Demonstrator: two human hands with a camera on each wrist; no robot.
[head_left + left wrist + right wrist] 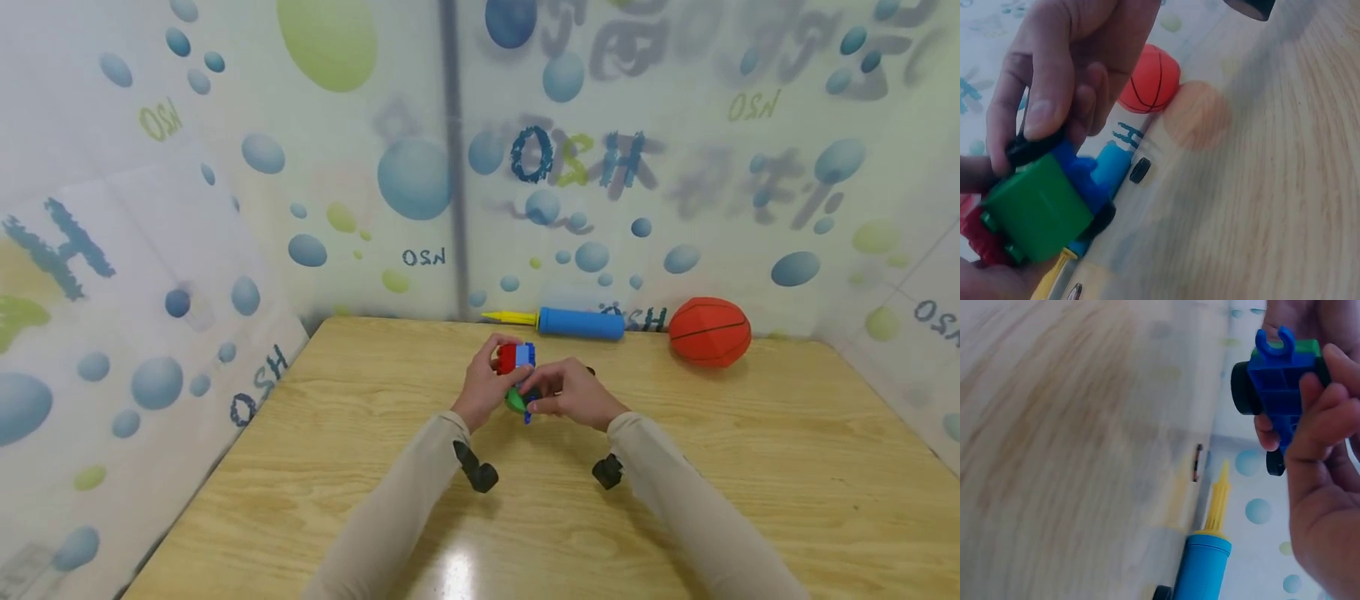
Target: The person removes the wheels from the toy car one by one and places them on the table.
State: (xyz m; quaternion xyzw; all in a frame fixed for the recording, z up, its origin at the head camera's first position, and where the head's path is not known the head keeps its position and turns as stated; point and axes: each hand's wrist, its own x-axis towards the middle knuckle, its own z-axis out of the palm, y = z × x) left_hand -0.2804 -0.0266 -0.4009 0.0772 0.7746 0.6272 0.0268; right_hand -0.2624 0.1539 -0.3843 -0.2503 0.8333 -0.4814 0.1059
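A small block-built toy car shows a blue chassis (1282,387) with a hook at one end, a green block (1038,209), a red block (507,358) and a light blue block (525,356). My left hand (483,387) grips it from the left, thumb across its near side. From the right, my right hand (573,396) pinches a black wheel (1036,147) against the side of the chassis. Other black wheels (1244,389) sit on the chassis. The car is held up above the table, its far side partly hidden by fingers.
A loose black wheel (1140,170) lies on the wooden table (360,375), with another dark wheel (1075,291) near the pump's yellow nozzle. The blue hand pump (581,323) lies along the back edge, and a red, creased ball (709,332) stands right of it. Patterned curtains enclose the table's back and sides.
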